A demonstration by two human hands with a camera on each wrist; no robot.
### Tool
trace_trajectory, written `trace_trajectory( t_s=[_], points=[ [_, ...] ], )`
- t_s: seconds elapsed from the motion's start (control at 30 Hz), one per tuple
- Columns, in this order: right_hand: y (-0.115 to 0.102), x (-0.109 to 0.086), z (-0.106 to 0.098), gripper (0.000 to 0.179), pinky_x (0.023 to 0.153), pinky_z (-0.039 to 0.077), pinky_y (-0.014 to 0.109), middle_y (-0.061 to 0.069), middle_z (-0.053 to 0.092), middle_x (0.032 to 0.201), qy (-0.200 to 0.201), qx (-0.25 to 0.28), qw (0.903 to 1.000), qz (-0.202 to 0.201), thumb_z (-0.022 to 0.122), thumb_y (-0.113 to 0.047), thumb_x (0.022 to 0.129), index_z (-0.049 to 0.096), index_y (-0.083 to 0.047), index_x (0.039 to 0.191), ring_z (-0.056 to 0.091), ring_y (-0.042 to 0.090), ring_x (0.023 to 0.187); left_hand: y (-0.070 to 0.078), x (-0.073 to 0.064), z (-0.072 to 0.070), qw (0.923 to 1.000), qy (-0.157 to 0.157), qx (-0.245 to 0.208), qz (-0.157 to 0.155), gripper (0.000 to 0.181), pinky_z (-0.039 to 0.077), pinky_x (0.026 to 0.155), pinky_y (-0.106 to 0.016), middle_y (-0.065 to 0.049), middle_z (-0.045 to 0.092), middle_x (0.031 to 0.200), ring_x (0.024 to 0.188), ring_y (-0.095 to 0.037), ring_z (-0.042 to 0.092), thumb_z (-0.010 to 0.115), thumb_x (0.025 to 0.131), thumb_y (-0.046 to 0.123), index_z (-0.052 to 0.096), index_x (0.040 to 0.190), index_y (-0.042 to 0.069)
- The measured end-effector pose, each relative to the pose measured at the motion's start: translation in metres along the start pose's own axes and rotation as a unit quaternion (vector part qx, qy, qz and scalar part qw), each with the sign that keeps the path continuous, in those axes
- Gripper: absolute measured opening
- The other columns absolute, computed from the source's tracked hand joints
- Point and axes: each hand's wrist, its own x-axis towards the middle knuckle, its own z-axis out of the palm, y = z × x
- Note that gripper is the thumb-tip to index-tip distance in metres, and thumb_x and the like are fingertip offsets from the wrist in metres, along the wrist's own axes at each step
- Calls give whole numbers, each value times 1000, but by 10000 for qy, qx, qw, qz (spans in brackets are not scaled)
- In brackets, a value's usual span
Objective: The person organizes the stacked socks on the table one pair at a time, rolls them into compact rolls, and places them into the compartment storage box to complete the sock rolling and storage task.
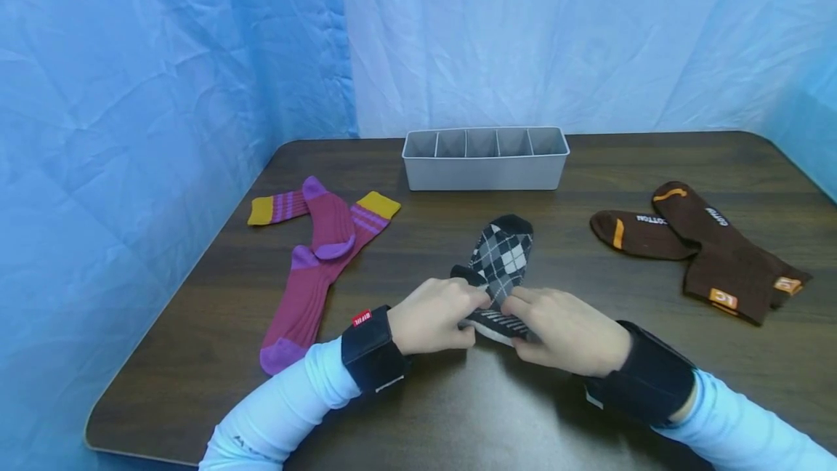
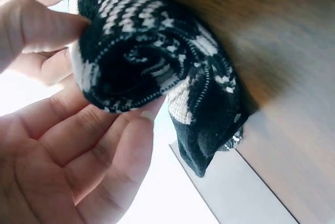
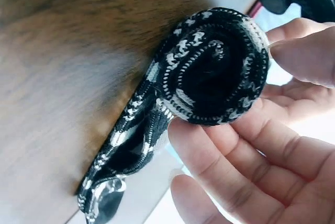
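Observation:
Black, grey and white argyle socks (image 1: 502, 256) lie at mid-table, their near end rolled into a coil and their far part flat. At the coil's left end my left hand (image 1: 438, 316) grips it between thumb and fingers. My right hand (image 1: 567, 331) holds the opposite end the same way. In the left wrist view the rolled sock end (image 2: 138, 69) shows its spiral layers beside the thumb and fingertips. The right wrist view shows the other end of the roll (image 3: 214, 69), with the unrolled part trailing away over the wood.
A grey divided box (image 1: 485, 174) with several compartments stands at the back. Purple socks with yellow cuffs (image 1: 314, 275) lie crossed on the left. Brown socks (image 1: 732, 256) overlap on the right. Blue sheeting (image 1: 575, 35) hangs behind the dark wooden table (image 1: 216, 340).

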Motion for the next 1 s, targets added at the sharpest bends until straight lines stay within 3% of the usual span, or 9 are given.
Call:
trace_trajectory(
  t_s=[0.13,0.37,0.67,0.83,1.0],
  points=[
    [0,-1,-1,23,55,38,15,-10,51,78,64,-129,9999,79,66,-21,67,56,-15,88,40,-1,61,0,0,-1,9999,-149,-67,-42,27,34,49,-11,5,54,78,62,-5,44,58,75,15,57,102,12],
    [-5,-2,0,41,62,43,21,-7,53,84,55,-354,9994,18,73,-30,60,54,-14,92,46,2,69,-1,1,-3,9962,-558,-653,-120,27,36,51,-13,5,54,78,61,-3,45,57,76,15,56,103,12],
    [-7,-5,0,35,59,41,20,-10,52,79,-56,-207,9997,-144,73,-22,62,54,-15,90,46,0,66,0,0,-1,9788,-1087,-1737,-58,16,39,49,-14,5,52,71,54,0,46,53,81,15,54,96,12],
    [-6,-5,0,30,57,41,18,-10,54,78,-99,-150,9996,-218,70,-19,65,55,-15,91,47,-1,64,-2,0,1,9762,-1053,-1882,-225,17,38,46,-15,6,52,67,50,-2,46,52,82,16,52,99,13],
    [-6,-5,-1,27,58,41,21,-9,54,78,-227,-217,9993,-180,67,-19,69,54,-15,92,47,-1,64,-6,0,3,9818,-972,-1604,-299,19,38,48,-15,6,51,72,54,-2,45,49,82,23,53,98,14]
  ],
)
